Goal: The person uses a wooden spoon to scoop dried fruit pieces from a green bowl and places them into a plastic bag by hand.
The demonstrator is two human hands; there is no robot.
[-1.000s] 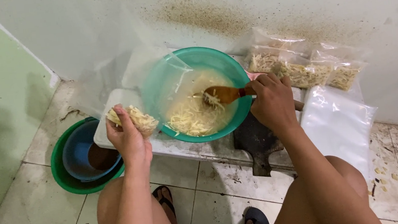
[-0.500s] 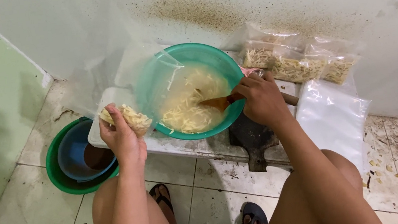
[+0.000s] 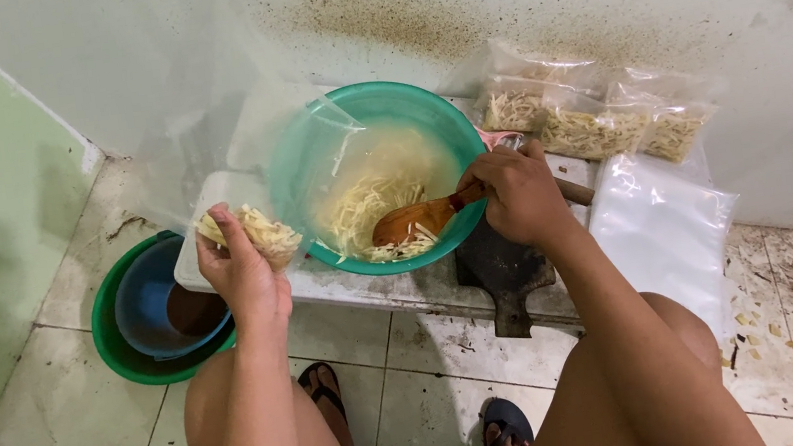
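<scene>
Down low, two hands work pale shreds over a green bowl (image 3: 304,164).

Right hand (image 3: 519,196) has its fingers curled tight round the handle of a wooden spoon (image 3: 416,220), whose blade lies in the bowl among the shreds (image 3: 370,211), the handle's end poking out past the wrist. Left hand (image 3: 241,272) is closed round the neck of a clear bag (image 3: 262,234) partly filled with shreds, held just beside the bowl's left rim; the filled part sits above the fingers, and the bag's loose top seems to drape against the bowl. Below the left hand a blue bowl (image 3: 150,309) rests inside a green basin (image 3: 114,343). Filled bags (image 3: 586,124) lie behind the right hand, empty bags (image 3: 665,230) beside it.
</scene>
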